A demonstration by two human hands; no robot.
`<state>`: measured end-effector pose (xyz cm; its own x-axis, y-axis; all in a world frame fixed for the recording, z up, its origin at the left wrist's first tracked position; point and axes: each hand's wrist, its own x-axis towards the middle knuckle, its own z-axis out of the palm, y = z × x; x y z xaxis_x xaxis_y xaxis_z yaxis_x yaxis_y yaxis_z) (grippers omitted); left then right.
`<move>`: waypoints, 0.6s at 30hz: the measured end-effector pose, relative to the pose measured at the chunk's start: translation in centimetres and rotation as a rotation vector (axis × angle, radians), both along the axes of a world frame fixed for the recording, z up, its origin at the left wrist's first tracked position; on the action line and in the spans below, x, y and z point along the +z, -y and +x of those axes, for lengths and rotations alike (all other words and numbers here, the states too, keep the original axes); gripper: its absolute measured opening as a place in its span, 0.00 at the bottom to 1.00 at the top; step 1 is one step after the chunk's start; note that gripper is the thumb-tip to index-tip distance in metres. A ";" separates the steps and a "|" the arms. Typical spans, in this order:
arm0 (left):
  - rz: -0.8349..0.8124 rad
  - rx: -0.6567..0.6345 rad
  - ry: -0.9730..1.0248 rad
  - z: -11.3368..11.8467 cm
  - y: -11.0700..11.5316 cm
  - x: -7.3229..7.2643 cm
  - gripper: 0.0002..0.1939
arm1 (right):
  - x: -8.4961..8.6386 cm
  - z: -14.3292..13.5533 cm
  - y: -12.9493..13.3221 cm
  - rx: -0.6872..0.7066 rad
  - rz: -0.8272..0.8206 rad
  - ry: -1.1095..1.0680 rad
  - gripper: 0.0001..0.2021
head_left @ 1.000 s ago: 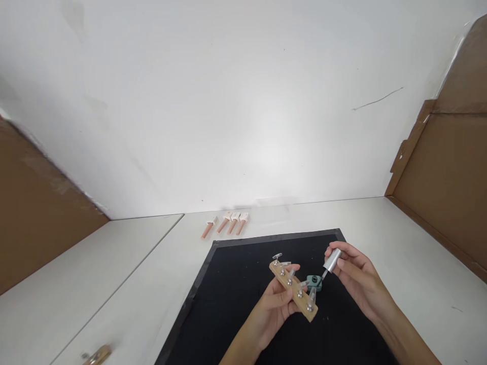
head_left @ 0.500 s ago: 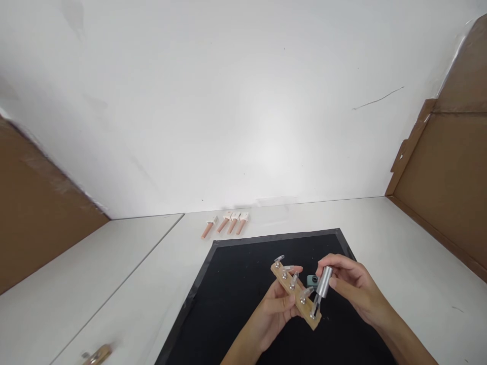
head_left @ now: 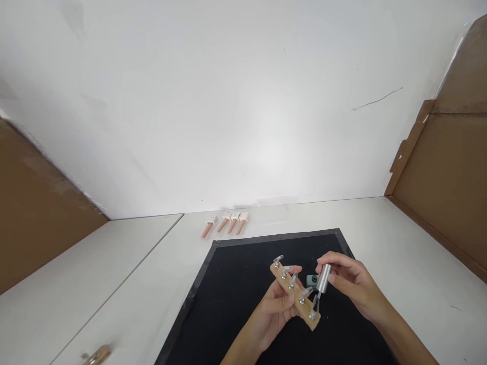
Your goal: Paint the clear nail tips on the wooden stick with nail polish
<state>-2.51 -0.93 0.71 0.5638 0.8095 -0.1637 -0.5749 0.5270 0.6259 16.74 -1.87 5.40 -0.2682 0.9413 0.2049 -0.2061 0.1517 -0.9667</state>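
Observation:
My left hand [head_left: 274, 310] holds a narrow wooden display bar [head_left: 298, 296] from below, thumb on its near side. Along the bar stand several clear false nail tips [head_left: 294, 278], each tilted on a round silver post. My right hand [head_left: 357, 285] pinches the silver cap of a nail polish brush [head_left: 324, 278] between thumb and fingers. Its brush end points down at the nail tip [head_left: 314, 304] nearest the bar's lower right end; whether the bristles touch is too small to tell. Just behind the cap, a teal polish bottle [head_left: 311, 280] with a dark open mouth sits partly hidden.
Both hands are over a black mat [head_left: 236, 284] with grey taped edges on a white table. Several pink-and-white bottle-like items [head_left: 234, 223] lie beyond it. Another wooden piece with metal parts [head_left: 99, 355] shows at lower left. Brown cardboard panels [head_left: 449, 172] flank both sides.
My right hand and the silver-capped brush have shifted slightly up, away from the end nail tip. My left hand and the wooden bar have hardly moved.

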 end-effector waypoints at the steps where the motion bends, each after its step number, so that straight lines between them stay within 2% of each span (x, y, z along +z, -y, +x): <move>1: 0.001 0.001 -0.001 0.0 0.0 0.0 0.23 | 0.0 0.0 0.0 0.000 -0.001 -0.005 0.08; 18: 0.003 -0.002 0.013 -0.1 0.1 0.3 0.22 | 0.0 0.2 -0.4 -0.110 -0.038 0.037 0.09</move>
<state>-2.56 -1.03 1.06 0.5675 0.8089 -0.1538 -0.5818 0.5261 0.6202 16.95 -1.50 5.43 -0.1697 0.9724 0.1604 -0.1546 0.1345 -0.9788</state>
